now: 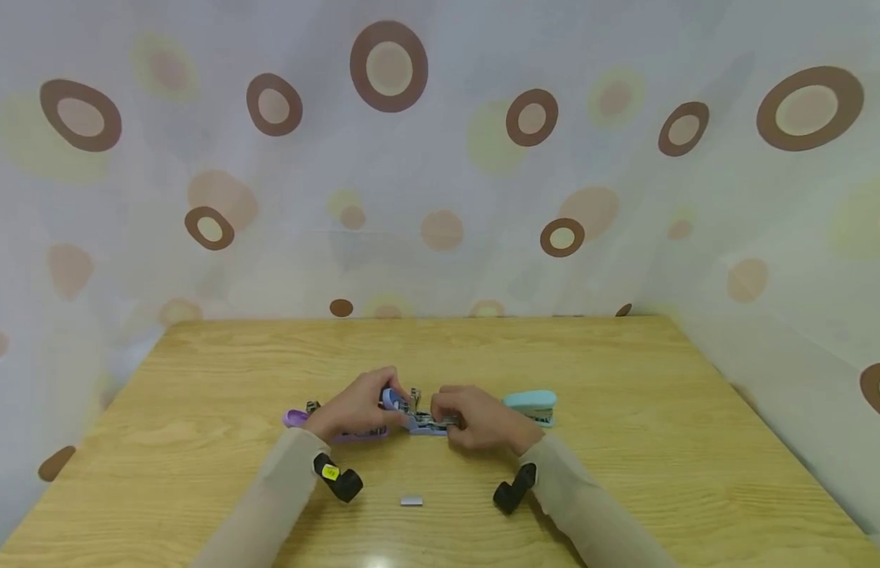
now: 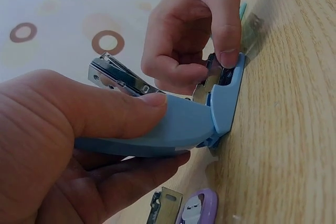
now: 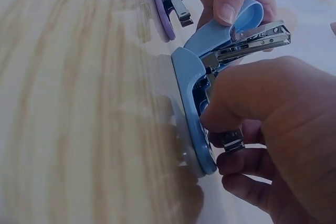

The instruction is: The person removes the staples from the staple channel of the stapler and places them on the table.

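Note:
A light blue stapler lies swung wide open on the table, its metal staple channel sticking up between the cover and the base. My left hand grips the stapler's cover, thumb on one side and fingers on the other. At the base end, my right hand pinches the lower metal part with curled fingers, the thumb down by the base. The right fingers partly hide that metal piece. Beside my left wrist is an opened purple stapler, partly covered by the hand.
A mint green stapler stands behind my right hand. Nearer to me, a small strip of staples lies on the wooden table. A patterned cloth hangs around the table's back and sides.

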The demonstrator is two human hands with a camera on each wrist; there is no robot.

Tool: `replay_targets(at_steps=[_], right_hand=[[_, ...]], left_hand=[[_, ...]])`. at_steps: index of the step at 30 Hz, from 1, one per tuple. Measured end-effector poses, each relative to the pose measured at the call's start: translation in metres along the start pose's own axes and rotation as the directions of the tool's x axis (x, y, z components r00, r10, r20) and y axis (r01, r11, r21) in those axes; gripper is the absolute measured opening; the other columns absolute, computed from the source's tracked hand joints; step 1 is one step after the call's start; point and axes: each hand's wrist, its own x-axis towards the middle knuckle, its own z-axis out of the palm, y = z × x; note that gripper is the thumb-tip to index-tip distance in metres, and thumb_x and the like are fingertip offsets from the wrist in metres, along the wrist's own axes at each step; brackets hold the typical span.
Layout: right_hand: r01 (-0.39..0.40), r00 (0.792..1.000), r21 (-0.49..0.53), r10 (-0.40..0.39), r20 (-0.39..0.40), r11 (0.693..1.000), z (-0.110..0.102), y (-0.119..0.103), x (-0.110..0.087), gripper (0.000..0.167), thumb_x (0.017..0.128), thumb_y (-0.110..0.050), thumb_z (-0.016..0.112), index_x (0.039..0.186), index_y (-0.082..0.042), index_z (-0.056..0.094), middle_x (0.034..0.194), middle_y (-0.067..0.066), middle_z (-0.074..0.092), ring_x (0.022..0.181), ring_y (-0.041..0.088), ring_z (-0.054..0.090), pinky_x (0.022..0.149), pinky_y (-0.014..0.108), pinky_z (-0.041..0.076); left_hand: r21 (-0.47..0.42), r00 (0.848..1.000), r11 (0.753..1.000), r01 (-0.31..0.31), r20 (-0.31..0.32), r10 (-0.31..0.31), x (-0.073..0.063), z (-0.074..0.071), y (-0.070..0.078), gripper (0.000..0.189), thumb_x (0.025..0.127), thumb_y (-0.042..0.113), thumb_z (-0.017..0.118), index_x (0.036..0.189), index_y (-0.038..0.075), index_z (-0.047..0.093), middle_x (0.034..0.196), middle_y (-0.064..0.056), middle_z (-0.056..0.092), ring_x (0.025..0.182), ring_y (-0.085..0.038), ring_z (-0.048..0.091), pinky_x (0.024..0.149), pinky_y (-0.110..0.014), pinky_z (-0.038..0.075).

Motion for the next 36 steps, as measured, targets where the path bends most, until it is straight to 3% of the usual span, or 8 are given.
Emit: replay_targets(at_steps=[8,16,23,28,36], right_hand=[[-0.018,0.998,0.039,0.02,-0.058,0.999,-0.001,-0.002,-0.005,0.02,0.077,0.0,0.058,0.087,-0.016,0.052,0.083,-0.002,0.053,0.068,0.006,0.043,0.062,0.02,0.036],[-0.044,0.989,0.098,0.057,-0.137,0.994,0.001,0.0,-0.012,0.014,0.086,-0.001,0.06,0.088,-0.014,0.055,0.089,-0.004,0.053,0.073,0.007,0.048,0.065,0.021,0.044],[-0.041,0.972,0.071,0.057,-0.227,0.997,-0.002,-0.003,-0.015,0.019,0.087,-0.001,0.064,0.085,-0.017,0.053,0.083,-0.007,0.055,0.076,0.005,0.051,0.066,0.023,0.047],[-0.049,0.968,0.039,0.057,-0.244,0.998,-0.002,-0.005,-0.015,0.015,0.089,-0.003,0.064,0.088,-0.015,0.054,0.087,-0.005,0.058,0.078,0.006,0.054,0.068,0.024,0.049],[-0.035,0.968,0.036,0.043,-0.247,0.999,-0.007,-0.012,-0.012,0.004,0.092,-0.007,0.062,0.093,-0.007,0.059,0.089,0.0,0.061,0.079,0.007,0.057,0.069,0.028,0.052]], left_hand=[[0.024,1.0,1.0,-0.009,-0.013,0.009,-0.001,0.002,0.001,0.024,0.086,0.011,0.072,0.087,0.008,0.048,0.116,-0.013,0.068,0.096,-0.021,0.063,0.069,-0.024,0.046],[0.035,1.0,0.999,0.004,-0.004,-0.004,-0.001,0.003,0.002,0.022,0.086,0.011,0.072,0.092,0.009,0.051,0.118,-0.012,0.064,0.068,-0.012,0.052,0.061,-0.023,0.044],[0.061,1.0,0.998,-0.004,-0.017,0.005,0.001,0.002,0.001,0.023,0.087,0.012,0.072,0.095,0.008,0.051,0.118,-0.013,0.064,0.067,-0.01,0.053,0.063,-0.024,0.045],[0.056,1.0,0.998,0.006,-0.028,-0.004,0.002,0.004,0.004,0.023,0.086,0.009,0.072,0.096,0.008,0.051,0.117,-0.015,0.064,0.061,-0.01,0.05,0.059,-0.023,0.044],[0.088,0.999,0.996,0.006,-0.046,-0.002,0.002,0.004,0.005,0.024,0.086,0.008,0.071,0.101,0.007,0.051,0.112,-0.015,0.062,0.08,-0.012,0.057,0.07,-0.026,0.048]])
